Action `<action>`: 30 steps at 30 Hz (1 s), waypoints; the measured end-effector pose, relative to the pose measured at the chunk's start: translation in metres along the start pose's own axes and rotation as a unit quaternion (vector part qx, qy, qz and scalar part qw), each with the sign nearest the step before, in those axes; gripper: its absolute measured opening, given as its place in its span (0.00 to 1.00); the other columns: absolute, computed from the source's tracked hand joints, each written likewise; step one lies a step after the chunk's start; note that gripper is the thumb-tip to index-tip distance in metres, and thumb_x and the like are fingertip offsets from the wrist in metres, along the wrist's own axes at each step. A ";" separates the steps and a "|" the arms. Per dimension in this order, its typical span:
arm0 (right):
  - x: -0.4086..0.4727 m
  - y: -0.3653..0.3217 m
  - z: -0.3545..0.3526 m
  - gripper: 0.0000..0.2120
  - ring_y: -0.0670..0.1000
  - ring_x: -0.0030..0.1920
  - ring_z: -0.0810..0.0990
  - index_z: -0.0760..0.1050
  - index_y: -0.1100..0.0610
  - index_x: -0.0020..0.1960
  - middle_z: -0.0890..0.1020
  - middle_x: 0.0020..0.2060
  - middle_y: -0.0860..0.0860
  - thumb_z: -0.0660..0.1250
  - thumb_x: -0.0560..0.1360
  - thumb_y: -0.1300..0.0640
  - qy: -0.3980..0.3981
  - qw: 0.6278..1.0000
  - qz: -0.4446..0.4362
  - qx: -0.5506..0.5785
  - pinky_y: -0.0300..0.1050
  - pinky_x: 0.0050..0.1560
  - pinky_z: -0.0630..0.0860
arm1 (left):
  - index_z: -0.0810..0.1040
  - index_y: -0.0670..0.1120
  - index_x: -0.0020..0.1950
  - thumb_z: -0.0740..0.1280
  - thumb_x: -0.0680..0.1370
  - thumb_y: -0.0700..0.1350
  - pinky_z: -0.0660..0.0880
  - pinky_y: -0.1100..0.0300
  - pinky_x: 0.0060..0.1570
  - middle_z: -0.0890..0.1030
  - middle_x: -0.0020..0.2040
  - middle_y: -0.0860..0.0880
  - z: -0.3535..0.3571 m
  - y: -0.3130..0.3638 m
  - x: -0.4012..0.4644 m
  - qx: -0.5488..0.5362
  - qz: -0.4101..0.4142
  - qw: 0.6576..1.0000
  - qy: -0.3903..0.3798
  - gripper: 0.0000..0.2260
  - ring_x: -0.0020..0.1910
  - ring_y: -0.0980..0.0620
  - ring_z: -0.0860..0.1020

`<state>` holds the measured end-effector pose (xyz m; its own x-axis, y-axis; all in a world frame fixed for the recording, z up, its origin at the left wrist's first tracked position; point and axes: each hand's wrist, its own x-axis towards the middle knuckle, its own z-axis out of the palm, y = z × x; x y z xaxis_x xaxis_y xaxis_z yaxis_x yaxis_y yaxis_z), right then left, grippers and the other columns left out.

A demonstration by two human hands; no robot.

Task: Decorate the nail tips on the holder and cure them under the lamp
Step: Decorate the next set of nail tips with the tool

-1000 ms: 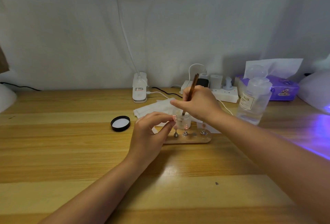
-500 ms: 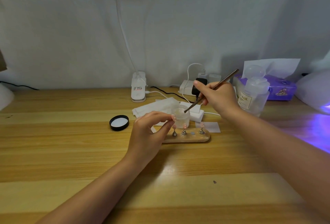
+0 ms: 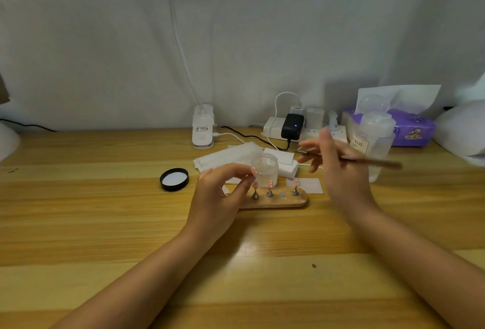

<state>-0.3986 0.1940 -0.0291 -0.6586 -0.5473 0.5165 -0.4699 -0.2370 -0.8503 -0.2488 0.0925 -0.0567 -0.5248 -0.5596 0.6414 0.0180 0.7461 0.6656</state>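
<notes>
Currently, hands are up over the middle of the wooden desk (image 3: pixel 105 223).
left hand (image 3: pixel 220 197): thumb and forefinger curled toward the clear jar (image 3: pixel 265 168), forefinger tip at its left wall; cannot tell if it truly grips the jar or only touches it.
right hand (image 3: pixel 338 171): raised, blurred, fingers spread forward, thumb side pinching a thin brown brush (image 3: pixel 367 161).
brush: lies roughly level, handle end pointing right, tip end toward the power strip side; blurred.
holder (image 3: pixel 275 201): oval wooden base on the desk, just in front of the jar, partly behind the left hand.
nail tips (image 3: pixel 270 184): pinkish, sitting on small metal cone stands on the holder; three stands visible, one bare round spot between the second and third.
jar: open, standing behind the holder, touching or just in front of the white wipes (image 3: pixel 231 155).
black lid (image 3: pixel 174 179): lying inner side up, left of the jar, apart from it.
paper square (image 3: pixel 309 185): flat on the desk, right rear of the holder.
pump bottle (image 3: pixel 375 139): clear, labelled, behind the right hand.
tissue pack (image 3: pixel 409 129): purple, at the back right, one tissue sticking up.
power strip (image 3: pixel 273 129): at the back wall, black adapter (image 3: pixel 292 125) plugged in, small blue light on.
lamp clamp (image 3: pixel 202 126): white, back centre, its neck rising to the bright panel overhead.
white dome (image 3: pixel 462 129): far right edge, partly cut off.
</notes>
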 end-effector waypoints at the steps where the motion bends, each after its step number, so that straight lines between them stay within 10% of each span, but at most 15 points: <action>1: -0.010 0.003 0.000 0.14 0.39 0.37 0.79 0.77 0.48 0.41 0.81 0.34 0.44 0.55 0.74 0.45 -0.021 0.999 -0.029 -0.023 0.33 0.39 0.74 | 0.78 0.52 0.47 0.69 0.72 0.38 0.71 0.41 0.55 0.78 0.42 0.65 0.000 0.000 0.000 0.001 0.004 1.000 -0.001 0.09 0.46 0.63 0.78; 9: -0.029 0.005 0.004 0.14 0.51 0.41 0.80 0.77 0.51 0.40 0.81 0.34 0.48 0.56 0.77 0.49 -0.039 0.981 -0.180 -0.061 0.62 0.45 0.73 | 0.79 0.51 0.49 0.69 0.72 0.35 0.68 0.34 0.54 0.80 0.44 0.58 0.001 0.000 -0.001 0.002 0.014 1.000 -0.007 0.11 0.48 0.57 0.78; 23: -0.033 0.014 0.010 0.21 0.39 0.37 0.76 0.75 0.50 0.38 0.77 0.32 0.40 0.47 0.80 0.47 -0.051 0.964 -0.254 -0.061 0.42 0.48 0.69 | 0.82 0.47 0.47 0.69 0.72 0.35 0.66 0.34 0.56 0.80 0.44 0.56 0.002 0.000 -0.001 0.033 0.009 0.999 -0.017 0.08 0.47 0.54 0.78; 30: -0.031 0.014 0.012 0.21 0.39 0.41 0.76 0.77 0.54 0.42 0.77 0.38 0.38 0.48 0.80 0.49 -0.058 0.962 -0.255 -0.073 0.54 0.43 0.74 | 0.82 0.46 0.47 0.69 0.72 0.35 0.67 0.34 0.55 0.81 0.45 0.55 0.002 0.000 -0.001 0.039 0.008 0.999 -0.020 0.08 0.47 0.54 0.78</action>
<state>-0.3771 0.1981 -0.0583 -0.2542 -0.4782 0.8407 -0.7976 -0.3880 -0.4618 -0.2501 0.0937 -0.0584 -0.5589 -0.5337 0.6346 -0.0383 0.7812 0.6232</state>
